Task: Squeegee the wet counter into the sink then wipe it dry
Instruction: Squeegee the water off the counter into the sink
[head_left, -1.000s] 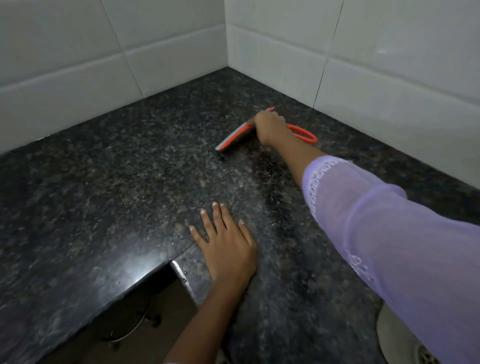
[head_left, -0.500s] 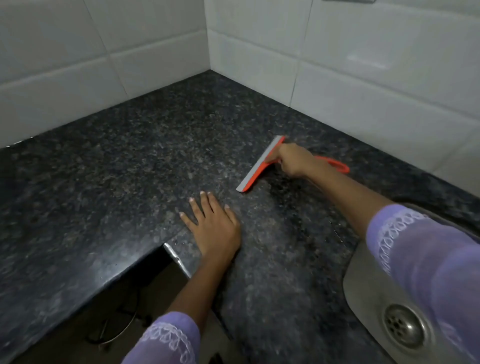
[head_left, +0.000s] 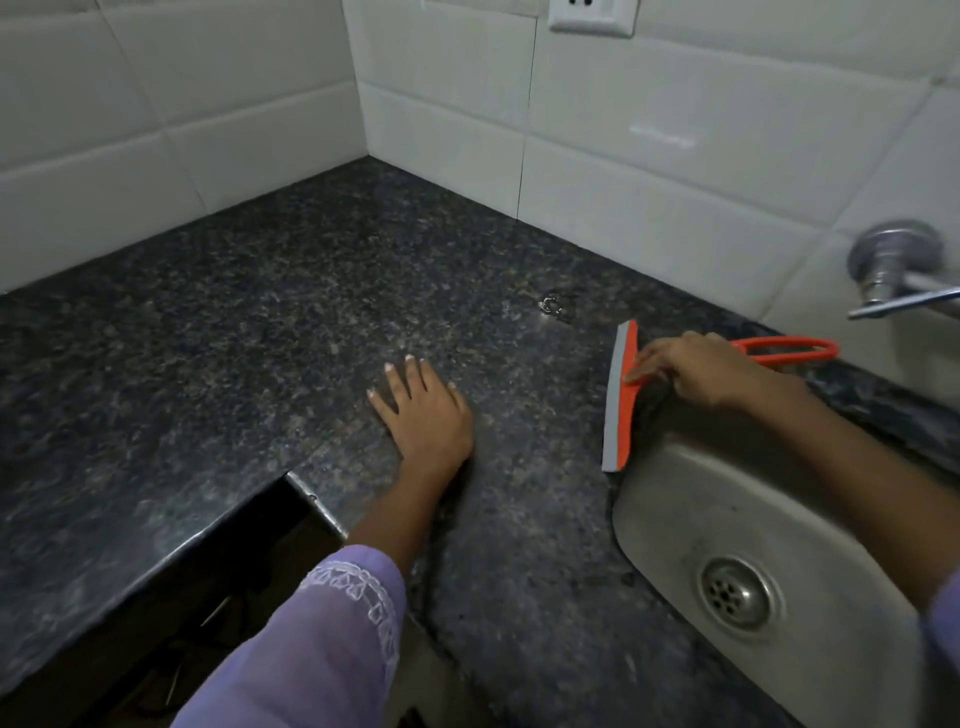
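Observation:
My right hand (head_left: 701, 370) grips an orange squeegee (head_left: 621, 405) with a grey rubber blade; its looped orange handle sticks out behind the hand. The blade stands on the dark speckled granite counter (head_left: 260, 338) right at the left rim of the steel sink (head_left: 810, 613), its near end just over the rim. My left hand (head_left: 423, 410) lies flat on the counter, fingers apart, left of the squeegee. A small puddle of water (head_left: 553, 305) glints on the counter beyond the blade.
White tiled walls meet in a corner at the back. A chrome tap (head_left: 898, 273) juts from the right wall above the sink, and a wall socket (head_left: 592, 15) sits at the top. The counter's inner edge (head_left: 291, 480) drops to a dark opening below.
My right hand has dragged the squeegee from the far corner across the counter to the sink's rim. The left hand has stayed flat in place. The view has shifted right.

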